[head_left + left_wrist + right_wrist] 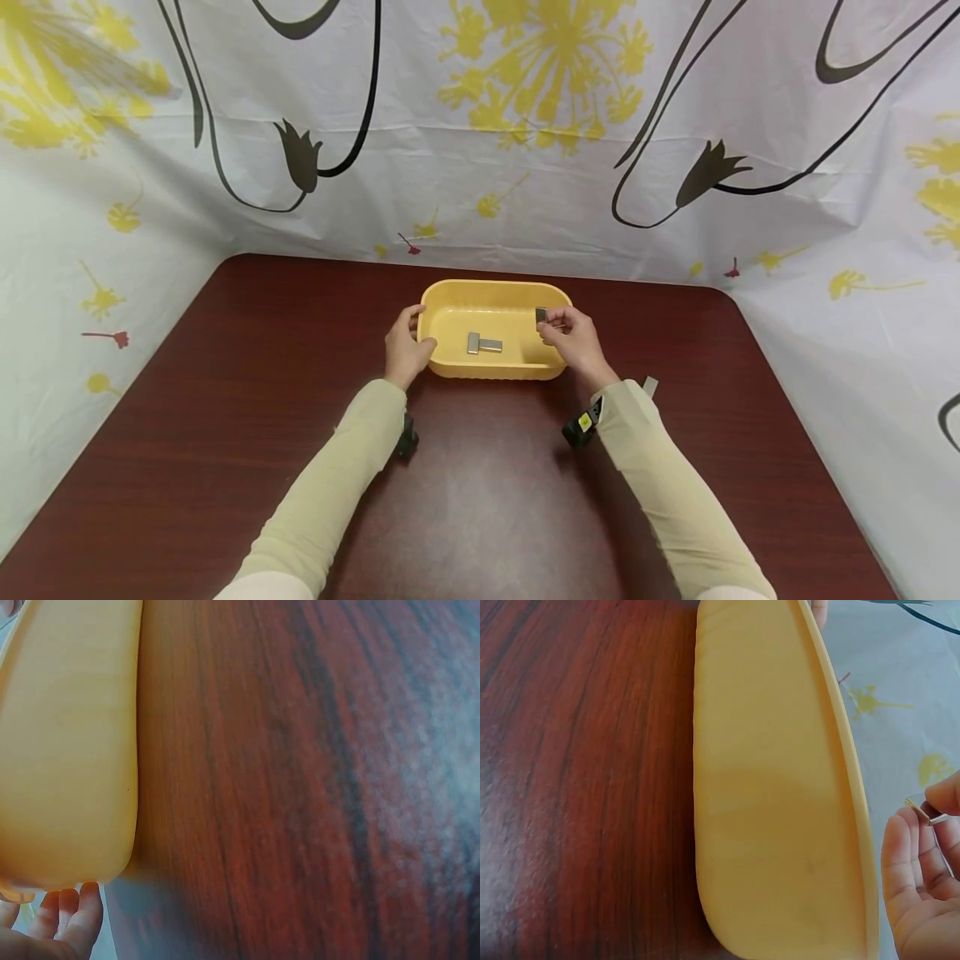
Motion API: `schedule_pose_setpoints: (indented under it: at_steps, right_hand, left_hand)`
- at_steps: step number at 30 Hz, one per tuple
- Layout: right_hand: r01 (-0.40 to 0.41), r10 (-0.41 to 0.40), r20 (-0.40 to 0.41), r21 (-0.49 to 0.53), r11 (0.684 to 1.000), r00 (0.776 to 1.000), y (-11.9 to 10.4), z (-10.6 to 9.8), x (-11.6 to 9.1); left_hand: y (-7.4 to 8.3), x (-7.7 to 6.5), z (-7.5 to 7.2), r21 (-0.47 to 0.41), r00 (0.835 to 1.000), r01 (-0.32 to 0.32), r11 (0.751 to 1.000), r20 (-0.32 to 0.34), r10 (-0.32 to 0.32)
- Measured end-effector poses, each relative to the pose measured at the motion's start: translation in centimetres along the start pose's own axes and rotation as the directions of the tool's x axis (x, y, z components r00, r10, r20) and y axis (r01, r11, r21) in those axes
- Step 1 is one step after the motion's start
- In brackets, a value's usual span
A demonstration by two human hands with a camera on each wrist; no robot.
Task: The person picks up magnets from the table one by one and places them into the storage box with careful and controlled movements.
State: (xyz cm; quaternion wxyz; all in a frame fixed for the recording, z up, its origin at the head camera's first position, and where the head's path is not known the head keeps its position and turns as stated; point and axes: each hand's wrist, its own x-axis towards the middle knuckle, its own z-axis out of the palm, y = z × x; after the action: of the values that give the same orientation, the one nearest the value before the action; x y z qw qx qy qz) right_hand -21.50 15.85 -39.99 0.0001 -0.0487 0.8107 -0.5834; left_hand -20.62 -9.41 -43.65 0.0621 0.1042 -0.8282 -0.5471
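My left hand (pixel 405 350) holds the left end of a yellow plastic tray (pixel 495 371), thumb over the rim and fingers along the outer side. In the left wrist view, the fingers (pixel 88 915) bend against the tray's end wall. Over the tray's right end, my right hand (pixel 573 337) pinches a small flat metal block (pixel 541 315) between thumb and fingertips. The right wrist view shows this shiny block (pixel 922 808) raised beyond the rim. Inside the tray lie two similar metal blocks, one upright in view (pixel 473 343) and one crosswise (pixel 491 345), touching or nearly so.
Another grey metal piece (pixel 650 386) lies on the dark red-brown table (pixel 480 500), partly hidden by the right sleeve (pixel 637 417). A white patterned cloth (pixel 420 167) hangs behind the table and along both sides.
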Motion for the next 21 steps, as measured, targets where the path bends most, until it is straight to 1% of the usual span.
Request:
schedule_pose_setpoints:
  at_steps: [2, 3, 5, 8, 10, 13, 17, 21]
  right_hand:
    - [-0.017, 0.017, 0.008, -0.017, 1.000, 1.000, 0.0, 0.2, 0.2]
    - [-0.027, 0.027, 0.008, -0.043, 0.999, 1.000, 0.0, 0.3, 0.3]
    - [-0.035, 0.036, 0.019, -0.054, 0.998, 0.999, 0.0, 0.4, 0.4]
    - [-0.052, 0.053, 0.029, -0.054, 0.997, 0.998, 0.2, 0.7, 0.7]
    - [-0.054, 0.055, 0.039, -0.030, 0.998, 0.998, 0.4, 0.9, 0.9]
    - [-0.077, 0.078, 0.026, -0.028, 0.997, 0.997, 0.4, 1.0, 1.1]
    - [-0.083, 0.083, 0.008, -0.040, 0.996, 0.997, 0.2, 1.2, 1.3]
    - [-0.092, 0.093, 0.016, -0.049, 0.995, 0.996, 0.3, 1.3, 1.6]
  left_hand:
    - [0.0, 0.0, 0.0, 0.000, 1.000, -0.001, 1.000, -0.001, 0.001]
    - [0.0, 0.0, 0.0, 0.001, 1.000, -0.003, 1.000, -0.002, 0.003]
    - [0.0, 0.0, 0.0, -0.001, 1.000, -0.014, 1.000, -0.007, 0.014]
    - [0.0, -0.1, 0.0, -0.003, 0.999, -0.029, 1.000, -0.014, 0.029]
    - [0.0, -0.1, 0.0, -0.006, 0.999, -0.035, 0.999, -0.016, 0.035]
    - [0.0, -0.1, 0.0, -0.009, 0.999, -0.031, 0.999, -0.013, 0.031]
    - [0.1, -0.2, -0.1, -0.013, 1.000, -0.029, 1.000, -0.014, 0.029]
    - [0.1, -0.2, -0.1, -0.011, 1.000, -0.024, 1.000, -0.015, 0.024]
